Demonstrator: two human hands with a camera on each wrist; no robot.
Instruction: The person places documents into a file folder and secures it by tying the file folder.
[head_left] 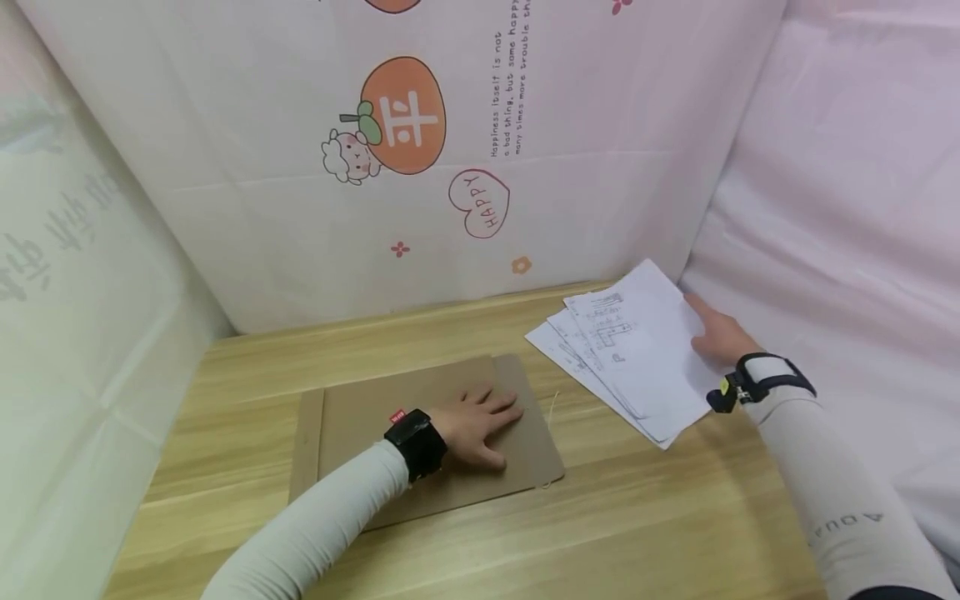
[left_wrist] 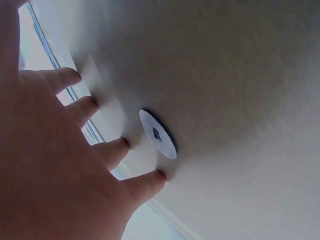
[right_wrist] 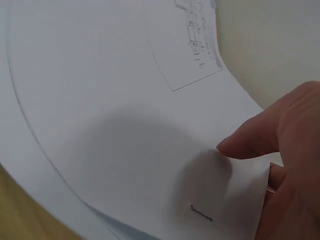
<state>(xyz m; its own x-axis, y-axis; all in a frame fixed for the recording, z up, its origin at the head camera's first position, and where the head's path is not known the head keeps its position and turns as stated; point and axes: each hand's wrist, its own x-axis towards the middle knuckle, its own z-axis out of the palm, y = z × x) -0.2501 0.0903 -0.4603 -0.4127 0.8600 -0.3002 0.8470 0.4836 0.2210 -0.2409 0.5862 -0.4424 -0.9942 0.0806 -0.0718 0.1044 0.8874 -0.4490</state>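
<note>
A brown kraft document envelope (head_left: 360, 425) lies flat on the table. My left hand (head_left: 480, 425) rests on it with fingers spread. In the left wrist view, a round white string-closure button (left_wrist: 158, 134) sits on the envelope just beyond those fingers (left_wrist: 112, 152). To the right, my right hand (head_left: 723, 333) pinches the edge of a fanned stack of white papers (head_left: 652, 342), thumb on top and fingers underneath. Printed text and diagrams show on several sheets. A staple (right_wrist: 201, 213) pierces the top sheet near the thumb in the right wrist view.
The wood-grain table (head_left: 600, 533) meets a printed cloth wall (head_left: 285, 233) at the back. More pale cloth hangs at left and right (head_left: 847, 233). A thin string (head_left: 553, 408) trails from the envelope's right end. A small red tag (head_left: 397, 416) shows near the left wrist.
</note>
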